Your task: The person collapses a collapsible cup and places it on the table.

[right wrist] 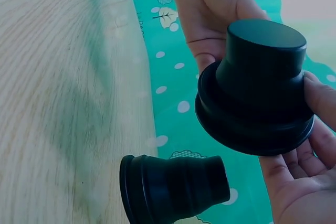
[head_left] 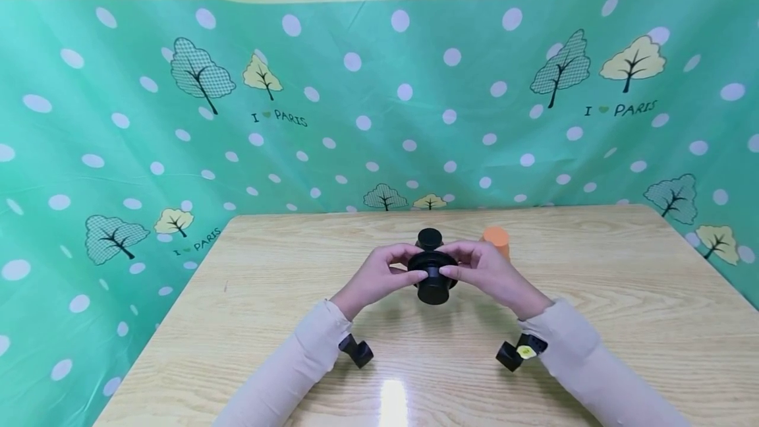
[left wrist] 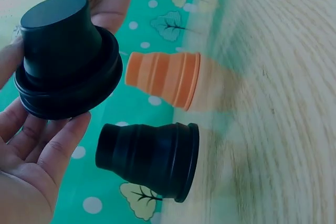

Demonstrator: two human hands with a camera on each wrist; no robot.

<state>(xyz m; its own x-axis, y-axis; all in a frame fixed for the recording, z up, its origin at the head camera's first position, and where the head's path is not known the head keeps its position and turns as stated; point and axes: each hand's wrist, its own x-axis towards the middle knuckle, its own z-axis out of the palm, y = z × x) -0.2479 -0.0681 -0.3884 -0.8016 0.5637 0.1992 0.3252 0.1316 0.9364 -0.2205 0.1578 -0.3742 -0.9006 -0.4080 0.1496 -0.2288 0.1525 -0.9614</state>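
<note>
Between both hands, above the table, is a black collapsible cup [head_left: 433, 290], its narrow end partly sunk into the wide rim. My left hand [head_left: 379, 275] grips its left side, thumb against the narrow part and fingers along the rim. On the opposite side my right hand [head_left: 495, 277] holds it the same way. In the right wrist view the held cup [right wrist: 262, 87] shows its flat round base and thick stepped rim. Behind it stands a second black cup [left wrist: 149, 158], rim down and extended in steps. An orange cup [left wrist: 163, 80] of the same shape also stands rim down.
The wood-grain table [head_left: 267, 321] reaches back to a green dotted curtain [head_left: 332, 117] printed with trees. The orange cup is at the back right, partly behind the right hand in the head view. Black wrist cameras hang below both sleeves.
</note>
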